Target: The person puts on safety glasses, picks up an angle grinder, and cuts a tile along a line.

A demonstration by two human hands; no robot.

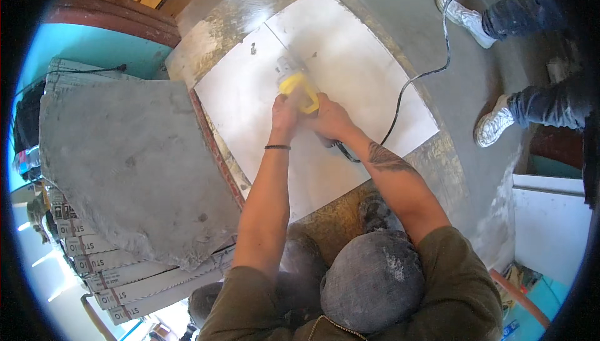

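Note:
Both of my arms reach forward over a large white tile (369,91) lying flat in front of me. Together my hands grip a yellow corded power cutter (299,84) with a grey metal front, blurred by pale dust. My left hand (285,111) closes round its left side. On the handle's right and rear is my right hand (331,118), wrapped shut. A thin dark line (275,34) runs across the tile from its far edge toward the cutter's front. The cutter's blade is hidden by dust and its own body.
The cutter's black cord (400,97) curves away right across the floor. At right, a person's white shoes (465,19) stand near the tile. To my left, a dusty grey sheet (137,160) covers stacked cardboard boxes (144,288). A worn board (437,166) lies beneath the tile.

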